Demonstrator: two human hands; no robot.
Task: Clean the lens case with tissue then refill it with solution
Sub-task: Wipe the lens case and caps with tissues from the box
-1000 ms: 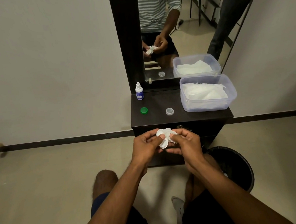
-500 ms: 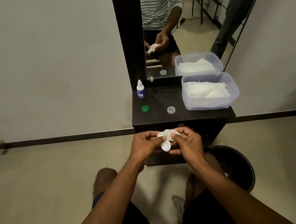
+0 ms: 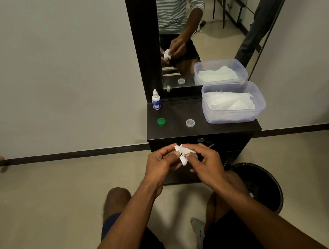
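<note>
- The lens case (image 3: 183, 160) is small and white, held in the air just in front of the dark desk (image 3: 180, 130), between the two hands and above the person's knees. One round well shows below the fingers; the rest is hidden.
- A crumpled white tissue (image 3: 183, 149) sits on top of the case, touching it, bunched between the fingertips.
- On the desk stand a small white solution bottle (image 3: 156, 100) with a blue label at the back left corner, a green cap (image 3: 161, 121) in front of it, and a clear cap (image 3: 190, 123) near the middle, each apart from the others.
- A clear plastic tub (image 3: 235, 117) holding white tissues fills the right side of the desk.
- A mirror (image 3: 200, 29) rises behind the desk, and a black bin (image 3: 268, 190) stands on the floor to the right, partly behind the right forearm.
- The fingers cover most of the case, so its full shape cannot be told.
- The left hand (image 3: 159, 165) curls its thumb and fingers around the case in a closed grip.
- The right hand (image 3: 208, 163) pinches the tissue with thumb and forefinger against the case, the other fingers loosely bent.
</note>
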